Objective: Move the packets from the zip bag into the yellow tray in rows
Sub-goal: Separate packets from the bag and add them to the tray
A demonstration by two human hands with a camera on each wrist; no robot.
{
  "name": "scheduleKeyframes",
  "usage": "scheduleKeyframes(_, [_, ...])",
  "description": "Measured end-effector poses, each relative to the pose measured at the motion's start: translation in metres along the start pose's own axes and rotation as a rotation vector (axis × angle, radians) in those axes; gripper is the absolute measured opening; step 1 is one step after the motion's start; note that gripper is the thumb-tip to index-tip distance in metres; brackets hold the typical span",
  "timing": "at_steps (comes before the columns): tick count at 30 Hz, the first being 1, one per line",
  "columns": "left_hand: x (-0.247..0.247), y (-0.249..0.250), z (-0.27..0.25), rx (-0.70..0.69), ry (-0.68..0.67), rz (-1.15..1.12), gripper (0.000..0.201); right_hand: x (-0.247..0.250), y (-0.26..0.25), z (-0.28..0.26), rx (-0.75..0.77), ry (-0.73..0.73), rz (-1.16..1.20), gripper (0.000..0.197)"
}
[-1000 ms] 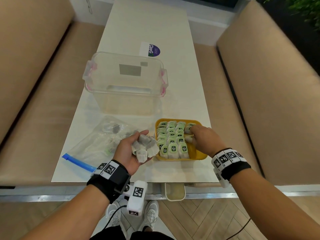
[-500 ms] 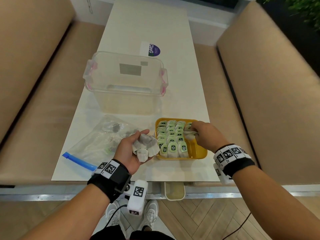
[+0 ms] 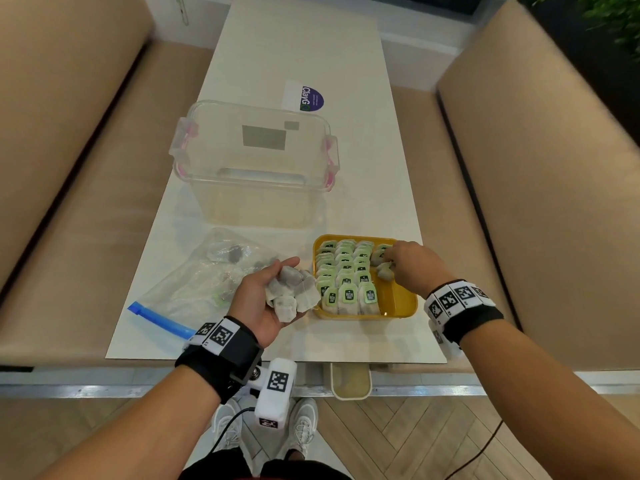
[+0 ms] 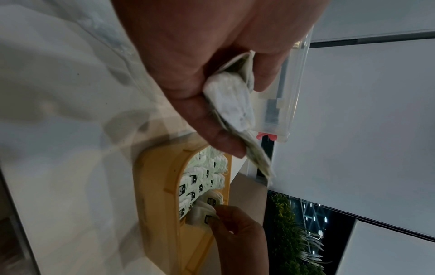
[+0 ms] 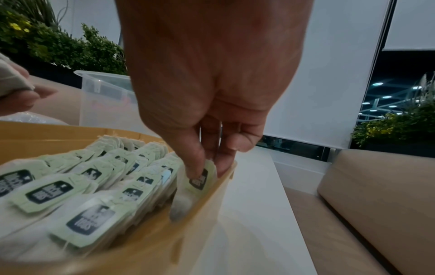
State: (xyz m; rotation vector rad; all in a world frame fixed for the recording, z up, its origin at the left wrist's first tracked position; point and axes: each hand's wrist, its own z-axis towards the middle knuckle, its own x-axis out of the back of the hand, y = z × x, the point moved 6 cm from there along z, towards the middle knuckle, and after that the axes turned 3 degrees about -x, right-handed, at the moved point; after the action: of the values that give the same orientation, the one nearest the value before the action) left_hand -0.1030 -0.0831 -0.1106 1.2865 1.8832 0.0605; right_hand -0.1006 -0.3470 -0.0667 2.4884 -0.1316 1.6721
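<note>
The yellow tray (image 3: 401, 308) sits near the table's front edge and holds three rows of green-tagged packets (image 3: 346, 268). My right hand (image 3: 408, 268) reaches into the tray's far right corner and pinches one packet (image 5: 200, 181) upright against the tray wall (image 5: 219, 188). My left hand (image 3: 263, 296) hovers palm-up just left of the tray, gripping a bunch of several packets (image 3: 294, 294), also seen in the left wrist view as the bunch of packets (image 4: 231, 104). The clear zip bag (image 3: 207, 275) with its blue seal lies flat on the table to the left.
A clear plastic box (image 3: 254, 164) with pink clips stands behind the tray and bag. A white card with a purple sticker (image 3: 304, 97) lies farther back. Tan bench seats flank the white table (image 3: 311, 46).
My right hand has moved from the near part of the tray's right column toward its far right corner with a packet. The left hand holds the bunch in the same place.
</note>
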Motion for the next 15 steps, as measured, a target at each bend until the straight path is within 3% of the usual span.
scheduleKeyframes(15, [0.000,0.003,0.004,-0.002,-0.018,-0.011,0.030,-0.005,0.007,0.015,-0.058,0.027,0.104,0.020])
